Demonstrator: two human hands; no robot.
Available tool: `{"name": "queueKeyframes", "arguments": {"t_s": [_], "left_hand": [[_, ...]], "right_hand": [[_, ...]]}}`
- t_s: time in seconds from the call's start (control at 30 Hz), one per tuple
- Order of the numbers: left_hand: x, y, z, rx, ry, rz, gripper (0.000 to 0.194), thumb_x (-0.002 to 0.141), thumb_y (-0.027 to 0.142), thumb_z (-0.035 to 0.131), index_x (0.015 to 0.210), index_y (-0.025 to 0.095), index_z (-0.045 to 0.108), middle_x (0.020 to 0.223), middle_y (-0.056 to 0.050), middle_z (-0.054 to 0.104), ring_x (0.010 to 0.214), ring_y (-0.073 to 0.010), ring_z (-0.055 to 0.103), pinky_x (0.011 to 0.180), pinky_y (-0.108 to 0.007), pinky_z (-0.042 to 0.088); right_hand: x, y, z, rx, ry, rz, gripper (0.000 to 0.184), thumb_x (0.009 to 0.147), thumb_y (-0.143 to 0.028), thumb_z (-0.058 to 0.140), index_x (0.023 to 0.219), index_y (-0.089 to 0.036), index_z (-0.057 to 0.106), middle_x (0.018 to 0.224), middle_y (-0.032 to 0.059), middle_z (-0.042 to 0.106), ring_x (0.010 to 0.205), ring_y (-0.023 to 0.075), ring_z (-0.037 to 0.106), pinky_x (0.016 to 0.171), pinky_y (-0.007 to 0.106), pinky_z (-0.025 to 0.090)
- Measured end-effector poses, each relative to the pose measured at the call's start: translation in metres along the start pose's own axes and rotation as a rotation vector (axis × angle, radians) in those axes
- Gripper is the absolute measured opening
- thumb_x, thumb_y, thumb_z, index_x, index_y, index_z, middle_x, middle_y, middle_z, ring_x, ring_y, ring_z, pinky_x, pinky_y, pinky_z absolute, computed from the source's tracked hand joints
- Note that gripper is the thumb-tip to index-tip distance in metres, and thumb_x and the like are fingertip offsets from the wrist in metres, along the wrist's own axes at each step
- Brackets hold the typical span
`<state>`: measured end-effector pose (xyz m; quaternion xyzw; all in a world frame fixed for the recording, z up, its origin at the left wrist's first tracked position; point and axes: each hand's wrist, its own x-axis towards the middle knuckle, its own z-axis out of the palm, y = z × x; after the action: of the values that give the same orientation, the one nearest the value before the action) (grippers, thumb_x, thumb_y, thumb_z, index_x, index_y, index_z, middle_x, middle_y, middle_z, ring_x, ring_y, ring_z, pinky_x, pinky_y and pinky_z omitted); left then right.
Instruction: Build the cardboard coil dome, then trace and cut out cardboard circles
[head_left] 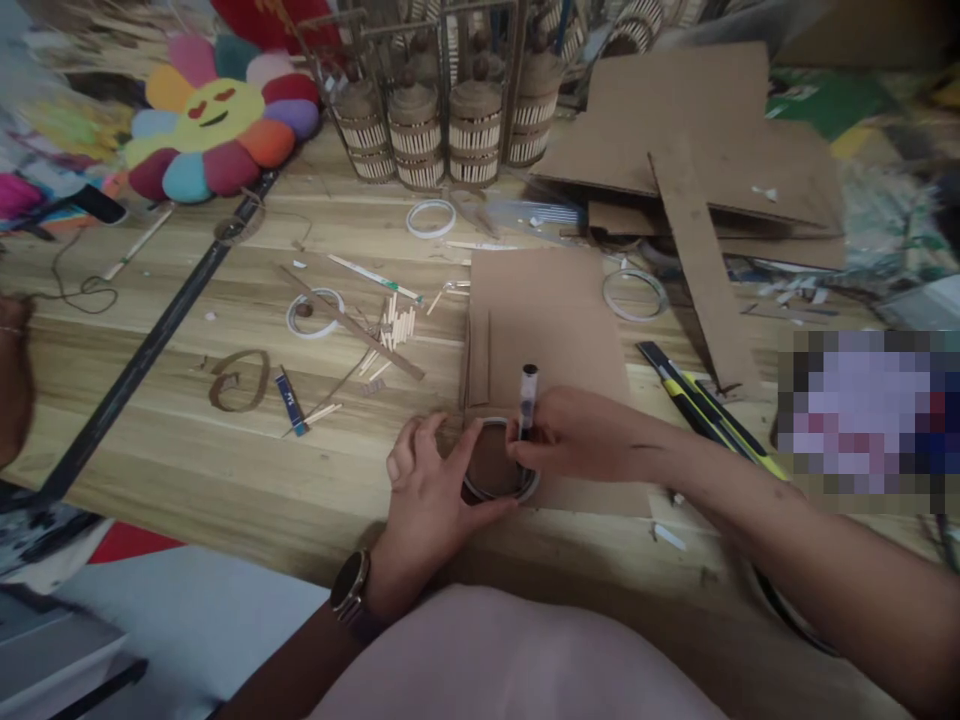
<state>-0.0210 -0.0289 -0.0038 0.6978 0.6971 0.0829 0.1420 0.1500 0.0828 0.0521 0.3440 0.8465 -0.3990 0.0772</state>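
My left hand (431, 490) is curled around the left side of a tape ring (496, 492) that lies flat on a brown cardboard sheet (559, 320) near the table's front edge. Thumb and fingers press the ring down. My right hand (574, 432) is pinched on a pen (528, 398), which stands upright with its tip at the ring's right rim. A watch sits on my left wrist.
Yellow and black utility knives (701, 405) lie right of the cardboard. Tape rings (634, 293), small wooden sticks (394, 330) and cardboard strips scatter mid-table. Stick-and-cardboard lanterns (442, 125) stand at the back, stacked cardboard (697, 130) back right, a flower plush (217, 115) back left. Another person's arm (13, 375) is at the left edge.
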Motion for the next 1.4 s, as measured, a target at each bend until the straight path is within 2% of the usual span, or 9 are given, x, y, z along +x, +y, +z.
{"name": "queueKeyframes", "arguments": {"t_s": [0.17,0.3,0.37,0.57,0.7,0.93,1.07,1.23,1.4], "left_hand": [[0.000,0.000,0.001,0.007,0.006,0.020,0.079,0.065,0.054,0.084,0.136,0.032,0.057,0.139,-0.015,0.041,0.131,-0.0441,0.033,0.100,-0.063,0.038],[0.000,-0.002,0.001,-0.012,0.001,0.030,0.078,0.066,0.054,0.083,0.136,0.032,0.056,0.137,-0.015,0.042,0.130,-0.0434,0.034,0.100,-0.065,0.037],[0.000,-0.002,0.001,-0.022,0.000,0.042,0.078,0.067,0.054,0.083,0.137,0.031,0.056,0.137,-0.015,0.042,0.130,-0.0431,0.034,0.101,-0.065,0.036],[0.000,-0.004,0.003,-0.031,0.002,0.062,0.076,0.069,0.052,0.081,0.137,0.029,0.055,0.139,-0.015,0.042,0.130,-0.0433,0.034,0.102,-0.065,0.036],[0.000,-0.003,0.002,-0.060,0.007,0.100,0.073,0.072,0.050,0.080,0.137,0.026,0.054,0.138,-0.015,0.045,0.129,-0.0419,0.035,0.102,-0.064,0.037],[-0.001,0.000,0.008,-0.106,0.111,0.202,0.075,0.074,0.054,0.079,0.137,0.024,0.050,0.132,-0.013,0.052,0.126,-0.0412,0.041,0.104,-0.064,0.036],[0.000,-0.001,-0.008,-0.352,0.116,0.386,0.069,0.081,0.063,0.066,0.137,0.025,0.051,0.126,-0.013,0.056,0.119,-0.0348,0.049,0.102,-0.055,0.042],[0.005,-0.003,-0.030,-0.625,0.211,0.349,0.025,0.098,0.033,0.053,0.120,0.025,0.062,0.119,-0.008,0.059,0.114,-0.0214,0.057,0.099,-0.038,0.047],[0.010,-0.001,-0.022,-0.552,0.161,0.310,0.017,0.095,0.024,0.055,0.105,0.020,0.068,0.106,-0.008,0.065,0.104,-0.0201,0.063,0.091,-0.035,0.051]], "right_hand": [[0.001,-0.002,-0.026,-0.108,0.132,-0.090,0.024,0.081,-0.019,0.053,0.059,-0.017,0.061,0.052,-0.0023,0.050,0.048,0.0110,0.041,0.050,0.026,0.030],[-0.024,0.010,-0.039,0.059,0.594,-0.094,0.023,0.092,-0.031,0.051,0.088,-0.020,0.070,0.070,0.0005,0.067,0.063,0.0152,0.059,0.057,0.025,0.040],[-0.036,0.019,-0.027,0.083,0.698,-0.091,0.020,0.093,-0.031,0.052,0.097,-0.021,0.069,0.080,0.0014,0.071,0.068,0.0165,0.063,0.060,0.026,0.044],[-0.040,0.022,0.057,-0.089,0.670,0.033,0.007,0.092,-0.026,0.056,0.087,-0.021,0.059,0.076,0.0041,0.067,0.061,0.0180,0.061,0.055,0.027,0.043],[-0.032,0.018,0.086,-0.041,0.758,0.148,0.005,0.088,-0.020,0.054,0.084,-0.022,0.052,0.076,0.0026,0.064,0.056,0.0165,0.059,0.053,0.025,0.040],[-0.028,0.013,0.086,0.008,0.797,0.193,0.012,0.078,-0.012,0.046,0.075,-0.023,0.046,0.066,-0.0008,0.058,0.050,0.0142,0.050,0.051,0.024,0.034],[-0.041,0.014,0.077,-0.011,0.799,0.244,0.013,0.072,-0.011,0.046,0.076,-0.024,0.045,0.068,-0.0008,0.058,0.053,0.0152,0.053,0.053,0.024,0.035],[-0.073,0.024,0.066,-0.099,0.799,0.336,0.017,0.068,-0.011,0.046,0.077,-0.024,0.046,0.074,0.0000,0.058,0.051,0.0145,0.052,0.051,0.025,0.033],[-0.084,0.036,0.070,-0.087,0.761,0.336,0.012,0.072,-0.014,0.047,0.079,-0.025,0.045,0.070,-0.0018,0.055,0.049,0.0142,0.051,0.051,0.024,0.036]]}}
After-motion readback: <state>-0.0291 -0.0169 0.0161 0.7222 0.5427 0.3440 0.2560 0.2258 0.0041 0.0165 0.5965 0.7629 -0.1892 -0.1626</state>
